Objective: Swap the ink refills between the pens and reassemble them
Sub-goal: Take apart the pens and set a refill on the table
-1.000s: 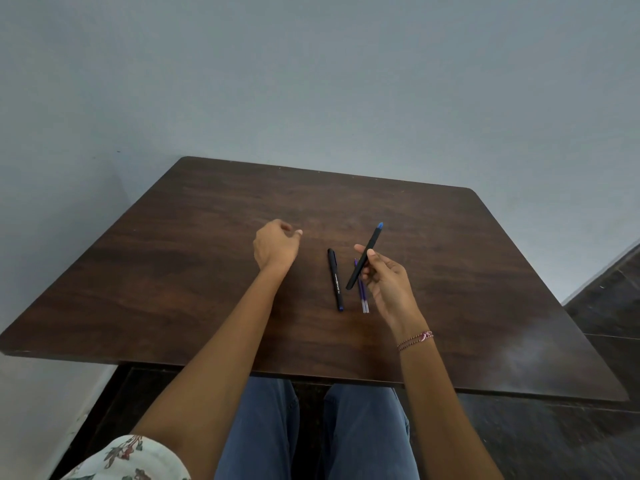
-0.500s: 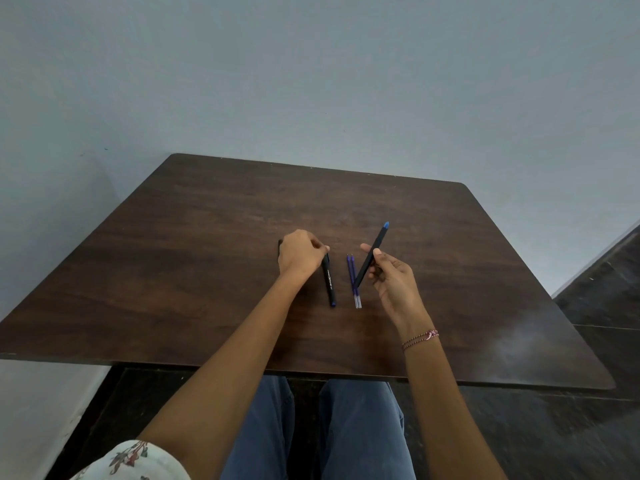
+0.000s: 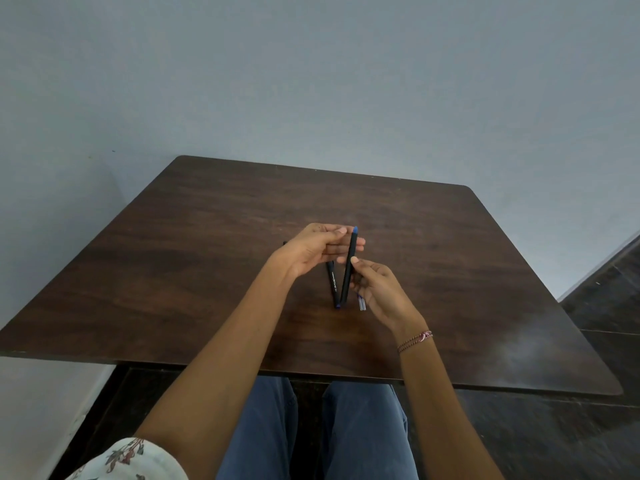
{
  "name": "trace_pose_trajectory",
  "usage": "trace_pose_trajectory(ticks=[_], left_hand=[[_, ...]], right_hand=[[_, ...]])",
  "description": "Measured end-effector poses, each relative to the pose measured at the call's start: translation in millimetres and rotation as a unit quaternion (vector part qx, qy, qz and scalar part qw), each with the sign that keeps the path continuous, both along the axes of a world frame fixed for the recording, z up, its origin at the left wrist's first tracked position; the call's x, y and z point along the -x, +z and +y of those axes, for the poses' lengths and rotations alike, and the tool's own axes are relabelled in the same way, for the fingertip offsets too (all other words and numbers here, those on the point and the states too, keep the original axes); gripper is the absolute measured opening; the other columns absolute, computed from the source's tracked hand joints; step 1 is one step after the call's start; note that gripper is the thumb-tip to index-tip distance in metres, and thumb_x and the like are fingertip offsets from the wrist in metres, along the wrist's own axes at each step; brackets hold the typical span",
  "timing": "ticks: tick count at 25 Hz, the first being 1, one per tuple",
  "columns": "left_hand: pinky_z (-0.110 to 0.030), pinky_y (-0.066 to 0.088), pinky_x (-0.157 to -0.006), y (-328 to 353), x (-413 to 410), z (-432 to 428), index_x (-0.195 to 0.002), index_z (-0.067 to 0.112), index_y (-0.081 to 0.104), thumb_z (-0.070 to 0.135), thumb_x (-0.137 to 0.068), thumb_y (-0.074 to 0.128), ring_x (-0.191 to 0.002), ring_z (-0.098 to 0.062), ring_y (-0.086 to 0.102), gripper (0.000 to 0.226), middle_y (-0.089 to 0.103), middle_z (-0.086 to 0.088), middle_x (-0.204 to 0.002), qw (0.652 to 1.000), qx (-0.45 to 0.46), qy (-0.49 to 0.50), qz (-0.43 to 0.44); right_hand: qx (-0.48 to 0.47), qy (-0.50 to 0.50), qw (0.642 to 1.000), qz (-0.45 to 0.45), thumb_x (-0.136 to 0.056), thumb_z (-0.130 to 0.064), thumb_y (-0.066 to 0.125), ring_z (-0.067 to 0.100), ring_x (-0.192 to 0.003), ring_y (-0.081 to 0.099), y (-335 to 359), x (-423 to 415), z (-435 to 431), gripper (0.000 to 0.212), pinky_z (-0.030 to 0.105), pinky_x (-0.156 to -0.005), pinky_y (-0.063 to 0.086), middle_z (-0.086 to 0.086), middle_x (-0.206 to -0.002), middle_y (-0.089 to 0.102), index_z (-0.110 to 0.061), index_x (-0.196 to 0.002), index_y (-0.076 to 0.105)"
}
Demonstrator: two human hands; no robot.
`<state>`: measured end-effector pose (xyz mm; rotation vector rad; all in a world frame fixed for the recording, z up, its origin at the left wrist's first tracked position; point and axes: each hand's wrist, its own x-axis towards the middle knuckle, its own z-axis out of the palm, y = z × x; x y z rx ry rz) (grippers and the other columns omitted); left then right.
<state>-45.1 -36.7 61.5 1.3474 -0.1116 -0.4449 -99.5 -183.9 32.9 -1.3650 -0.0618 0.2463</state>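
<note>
Head view: right hand (image 3: pixel 377 289) pinches the held pen (image 3: pixel 349 268) mid-barrel, thumb on top and fingers curled behind. The pen's blue end points to 12 o'clock and its lower end sits low over the table (image 3: pixel 207 271).

Left hand (image 3: pixel 315 249) is up at the pen's top end with fingers nearly straight behind the barrel and thumb close to the blue end. We cannot tell whether it has a pinch on the pen or is just touching it.

The second pen (image 3: pixel 333 285) lies flat just at 9 o'clock of the held pen's lower end, with no hand gripping it. The refills (image 3: pixel 362 303) lie on the table, poking out at 7 o'clock from under the right hand and mostly hidden. A small dark piece (image 3: pixel 284 243) sits at 9 o'clock of the left hand; we cannot identify it.

We judge that both refills are out, so the swap is midway and this barrel is being readied for the other refill. The next move needs a steady right-hand hold while the left gets a firm two-finger pinch on the top end, then fine alignment of a thin refill.

Against 0.5 s ago, the left hand has left the lying pen's far end and come up to the held pen. The held pen has swung from 1 o'clock to near 12. The refills were in plain view and are now mostly covered.
</note>
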Motion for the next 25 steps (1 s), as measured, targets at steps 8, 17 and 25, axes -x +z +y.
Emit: trace_pose_trajectory(ticks=[8,17,25], left_hand=[[-0.024,0.058,-0.074,-2.0,10.6,15.0,-0.106,0.005,0.066,0.004,-0.092,0.05,-0.084,-0.015,0.071,0.021,0.074,-0.004,-0.088,0.999,0.037,0.001,-0.008],[-0.019,0.055,-0.058,-25.2,29.9,47.2,-0.102,0.009,0.066,0.006,-0.093,0.05,-0.078,-0.012,0.071,0.019,0.075,-0.005,-0.082,0.991,0.102,0.085,0.033],[-0.021,0.056,-0.076,-22.5,34.8,57.4,-0.115,0.008,0.063,0.009,-0.097,0.041,-0.101,-0.016,0.068,0.028,0.071,-0.009,-0.107,0.995,0.105,0.003,0.0]], right_hand=[[0.032,0.044,0.998,-0.023,-0.099,-0.022,0.042,0.007,-0.072,0.065,-2.1,9.1,11.5,0.024,0.016,-0.063,0.049,-0.001,-0.078,0.071,-0.012,-0.105,0.063],[0.03,0.047,0.998,-0.037,-0.098,-0.02,0.045,0.007,-0.068,0.063,-15.4,19.8,47.5,0.023,0.021,-0.071,0.051,-0.003,-0.065,0.068,-0.011,-0.102,0.065],[-0.018,0.067,0.998,-0.008,-0.1,-0.018,0.041,0.008,-0.066,0.065,-22.8,28.5,67.6,0.02,0.021,-0.065,0.053,0.0,-0.069,0.064,-0.011,-0.099,0.06]])
